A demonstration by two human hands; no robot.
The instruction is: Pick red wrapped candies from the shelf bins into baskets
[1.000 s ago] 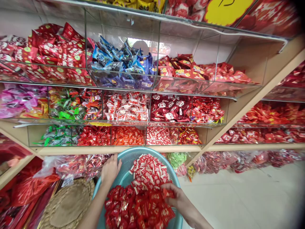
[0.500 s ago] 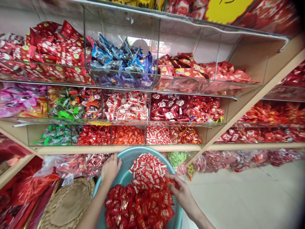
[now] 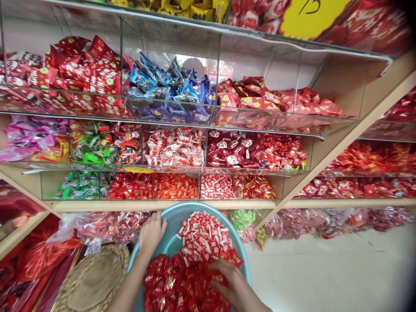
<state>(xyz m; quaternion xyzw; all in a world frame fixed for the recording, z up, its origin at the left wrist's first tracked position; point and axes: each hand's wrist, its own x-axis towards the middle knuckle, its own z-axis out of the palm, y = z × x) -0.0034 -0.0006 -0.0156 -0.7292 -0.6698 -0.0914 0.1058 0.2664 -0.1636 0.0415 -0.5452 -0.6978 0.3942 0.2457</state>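
A teal plastic basin (image 3: pixel 177 215) sits below the shelves, filled with red-and-white wrapped candies (image 3: pixel 203 236) at the far side and dark red wrapped candies (image 3: pixel 182 281) at the near side. My left hand (image 3: pixel 150 232) grips the basin's left rim, fingers curled over it. My right hand (image 3: pixel 229 281) lies on the dark red candies near the right rim, fingers bent down into the pile; I cannot see whether any candy is in them.
Clear acrylic bins of wrapped sweets fill the wooden shelves (image 3: pixel 169 203): red, blue (image 3: pixel 172 89), green (image 3: pixel 91 147), pink. A woven round mat (image 3: pixel 92 279) lies left of the basin. Bagged sweets sit under the lowest shelf. Pale tiled floor (image 3: pixel 325 273) extends to the right.
My right hand has moved from the basin's right edge inward and down onto the dark red candies. The left hand has stayed on the rim. The view shifted slightly.
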